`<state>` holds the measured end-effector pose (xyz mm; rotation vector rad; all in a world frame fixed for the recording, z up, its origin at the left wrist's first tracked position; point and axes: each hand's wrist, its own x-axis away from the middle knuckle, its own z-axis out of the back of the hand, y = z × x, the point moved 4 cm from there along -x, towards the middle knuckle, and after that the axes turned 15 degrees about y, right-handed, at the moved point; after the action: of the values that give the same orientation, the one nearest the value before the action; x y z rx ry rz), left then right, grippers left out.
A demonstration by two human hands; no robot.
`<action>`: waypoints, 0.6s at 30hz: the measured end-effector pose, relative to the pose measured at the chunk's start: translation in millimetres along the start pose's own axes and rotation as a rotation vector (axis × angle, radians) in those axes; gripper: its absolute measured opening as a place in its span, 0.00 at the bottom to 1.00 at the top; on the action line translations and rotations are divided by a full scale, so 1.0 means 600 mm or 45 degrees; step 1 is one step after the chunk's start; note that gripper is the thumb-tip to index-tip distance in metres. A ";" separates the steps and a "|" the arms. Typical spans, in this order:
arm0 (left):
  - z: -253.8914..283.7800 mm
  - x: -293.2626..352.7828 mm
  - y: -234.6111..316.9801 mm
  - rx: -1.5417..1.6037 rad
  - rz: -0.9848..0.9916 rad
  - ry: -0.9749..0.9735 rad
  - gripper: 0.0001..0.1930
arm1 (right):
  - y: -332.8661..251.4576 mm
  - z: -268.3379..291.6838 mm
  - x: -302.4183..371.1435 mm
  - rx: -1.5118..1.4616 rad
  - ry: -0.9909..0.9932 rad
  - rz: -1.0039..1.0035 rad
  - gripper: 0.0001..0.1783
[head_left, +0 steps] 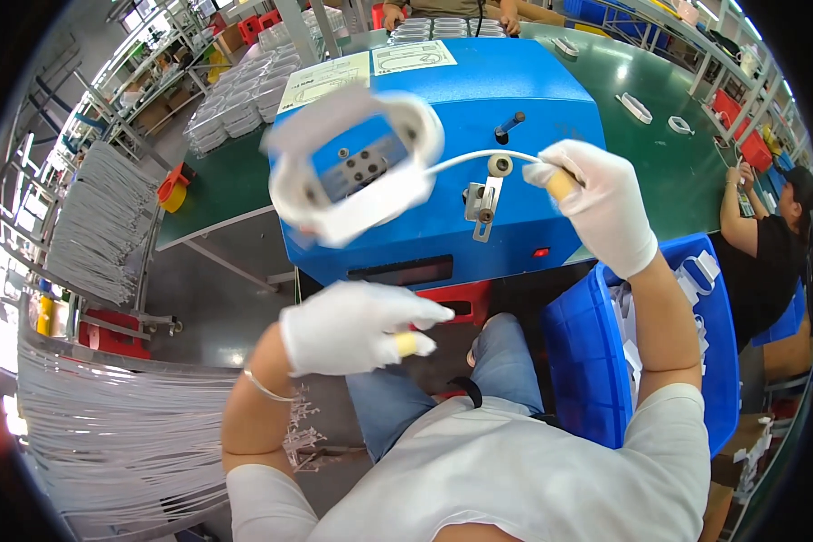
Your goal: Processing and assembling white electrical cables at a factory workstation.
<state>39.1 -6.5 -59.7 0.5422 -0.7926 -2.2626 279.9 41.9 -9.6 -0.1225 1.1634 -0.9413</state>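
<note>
"Nearest you, what shows?"

"Your left hand [363,329], its fingers loosely spread and nothing visible in its grip, just short of the front edge of the blue machine [533,99]. By your right forearm [667,330], white parts [698,274] lie in a blue bin [587,348]."

"And your right hand [598,200]?"

"Its fingers are curled around a white cord [468,157], above the machine's right edge. The cord runs left to a white frame [381,208]."

"Where do you have that frame?"

"Above the machine, toward its left edge; it is blurred, so you cannot tell whether they touch."

"Farther from you?"

"A white piece [636,109] lies right of the machine on the green table [619,68]; near its far edge, a co-worker's hand [509,22] is beside clear trays [447,30]."
</note>
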 end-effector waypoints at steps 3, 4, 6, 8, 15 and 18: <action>0.085 0.012 0.028 0.155 0.191 0.166 0.16 | 0.004 -0.001 -0.019 0.081 0.004 0.172 0.05; 0.112 0.018 0.037 0.249 0.216 0.254 0.16 | 0.008 0.003 -0.026 0.098 -0.018 0.161 0.06; 0.164 0.031 0.054 0.176 0.102 0.486 0.17 | 0.009 0.006 -0.039 0.109 -0.022 0.229 0.06; 0.206 0.033 0.071 0.196 0.174 0.657 0.09 | 0.012 0.006 -0.051 0.181 -0.049 0.317 0.06; 0.251 0.004 0.066 -0.004 0.129 0.928 0.08 | 0.006 -0.002 -0.097 0.171 -0.125 0.356 0.04; 0.205 0.028 0.073 0.174 0.266 0.677 0.06 | -0.006 0.015 -0.077 0.221 -0.208 0.248 0.03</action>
<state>-21.8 3.5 56.9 1.0204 -0.6908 -1.7616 281.5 68.0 29.9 0.0528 0.9215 -0.8390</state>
